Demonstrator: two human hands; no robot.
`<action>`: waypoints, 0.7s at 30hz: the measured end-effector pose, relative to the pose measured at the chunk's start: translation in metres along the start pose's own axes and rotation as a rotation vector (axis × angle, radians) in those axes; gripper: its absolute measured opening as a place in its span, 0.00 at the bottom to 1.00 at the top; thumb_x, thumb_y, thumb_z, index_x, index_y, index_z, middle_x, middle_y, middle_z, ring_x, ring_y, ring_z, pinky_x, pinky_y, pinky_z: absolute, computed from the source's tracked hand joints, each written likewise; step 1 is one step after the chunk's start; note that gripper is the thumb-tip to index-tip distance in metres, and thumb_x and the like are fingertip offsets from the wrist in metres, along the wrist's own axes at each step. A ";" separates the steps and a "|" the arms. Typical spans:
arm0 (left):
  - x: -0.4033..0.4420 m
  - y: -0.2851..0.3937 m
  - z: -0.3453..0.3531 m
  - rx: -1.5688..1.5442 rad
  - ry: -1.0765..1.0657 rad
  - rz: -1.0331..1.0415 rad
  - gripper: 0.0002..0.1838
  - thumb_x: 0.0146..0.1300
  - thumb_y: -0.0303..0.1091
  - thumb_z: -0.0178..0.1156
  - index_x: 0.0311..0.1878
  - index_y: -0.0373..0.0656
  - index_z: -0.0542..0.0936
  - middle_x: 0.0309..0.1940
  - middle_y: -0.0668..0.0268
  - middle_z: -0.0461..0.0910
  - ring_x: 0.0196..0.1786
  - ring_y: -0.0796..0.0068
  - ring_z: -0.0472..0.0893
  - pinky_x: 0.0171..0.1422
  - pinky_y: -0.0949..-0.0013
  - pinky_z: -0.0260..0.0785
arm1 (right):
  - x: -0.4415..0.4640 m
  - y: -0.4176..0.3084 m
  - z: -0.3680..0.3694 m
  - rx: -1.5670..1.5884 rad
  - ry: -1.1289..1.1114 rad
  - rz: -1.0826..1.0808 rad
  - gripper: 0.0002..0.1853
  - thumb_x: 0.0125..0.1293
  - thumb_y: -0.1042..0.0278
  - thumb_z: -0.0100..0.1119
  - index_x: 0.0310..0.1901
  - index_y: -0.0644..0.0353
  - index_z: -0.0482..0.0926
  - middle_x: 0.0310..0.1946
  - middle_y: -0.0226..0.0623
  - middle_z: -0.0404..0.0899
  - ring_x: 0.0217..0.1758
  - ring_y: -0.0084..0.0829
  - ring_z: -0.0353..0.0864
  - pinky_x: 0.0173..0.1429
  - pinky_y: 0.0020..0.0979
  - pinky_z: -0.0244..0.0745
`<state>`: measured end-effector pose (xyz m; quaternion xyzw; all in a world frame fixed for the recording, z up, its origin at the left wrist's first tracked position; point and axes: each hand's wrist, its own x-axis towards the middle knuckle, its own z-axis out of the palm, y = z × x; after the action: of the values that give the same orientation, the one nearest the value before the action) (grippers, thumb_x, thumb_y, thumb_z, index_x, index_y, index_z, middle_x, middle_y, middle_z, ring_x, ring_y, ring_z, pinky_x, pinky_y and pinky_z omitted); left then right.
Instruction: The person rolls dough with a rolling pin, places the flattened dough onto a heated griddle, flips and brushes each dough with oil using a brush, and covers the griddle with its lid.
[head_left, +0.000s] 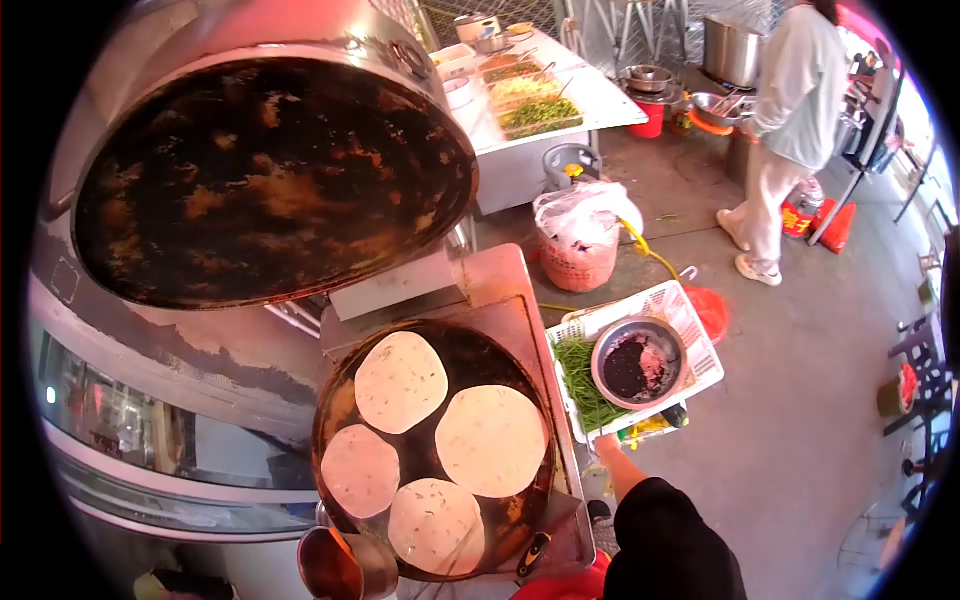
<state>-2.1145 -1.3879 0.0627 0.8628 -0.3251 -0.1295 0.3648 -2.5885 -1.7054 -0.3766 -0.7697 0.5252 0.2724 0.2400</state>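
My right hand [606, 447] reaches down from a black sleeve to the near corner of a white plastic basket [712, 372], beside the griddle's right edge. Its fingers look closed; what they hold is too small to make out. My left hand is out of view. A steel bowl [684, 362] with dark and pinkish contents sits in the basket, next to green stalks [588, 385]. To the left, several round flatbreads [490, 441] lie apart on the dark round griddle [515, 520]. Its large blackened lid [270, 190] stands raised above it.
A metal pot [375, 568] and a dark-handled tool [535, 553] are at the griddle's near edge. Beyond stand a pinkish bucket [578, 255] with plastic wrapping, a gas cylinder [572, 165] and a table of food trays [540, 115]. A person [800, 110] stands near pots at the back right.
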 end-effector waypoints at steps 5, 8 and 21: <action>0.045 0.000 0.015 -0.410 -0.031 -0.248 0.11 0.57 0.32 0.57 0.36 0.32 0.78 0.29 0.58 0.75 0.30 0.68 0.74 0.32 0.67 0.69 | -0.141 -0.012 -0.051 1.412 0.453 0.751 0.14 0.54 0.64 0.56 0.38 0.65 0.75 0.36 0.49 0.80 0.40 0.45 0.81 0.43 0.41 0.76; 0.072 0.000 0.024 -0.421 -0.053 -0.206 0.12 0.57 0.34 0.58 0.37 0.32 0.79 0.28 0.58 0.76 0.29 0.70 0.73 0.31 0.66 0.67 | -0.233 -0.035 -0.047 1.170 0.885 0.648 0.14 0.54 0.63 0.58 0.36 0.65 0.72 0.30 0.48 0.78 0.33 0.45 0.80 0.38 0.42 0.74; 0.137 -0.045 -0.002 -0.578 -0.410 0.018 0.12 0.55 0.31 0.53 0.39 0.35 0.79 0.29 0.67 0.78 0.25 0.77 0.75 0.24 0.75 0.66 | -0.493 -0.263 -0.166 1.269 0.983 0.072 0.12 0.65 0.65 0.54 0.44 0.62 0.68 0.31 0.41 0.72 0.31 0.32 0.72 0.35 0.34 0.70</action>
<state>-1.9893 -1.4530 0.0339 0.6772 -0.3490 -0.3832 0.5222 -2.4613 -1.3928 0.0985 -0.5010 0.6499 -0.4405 0.3642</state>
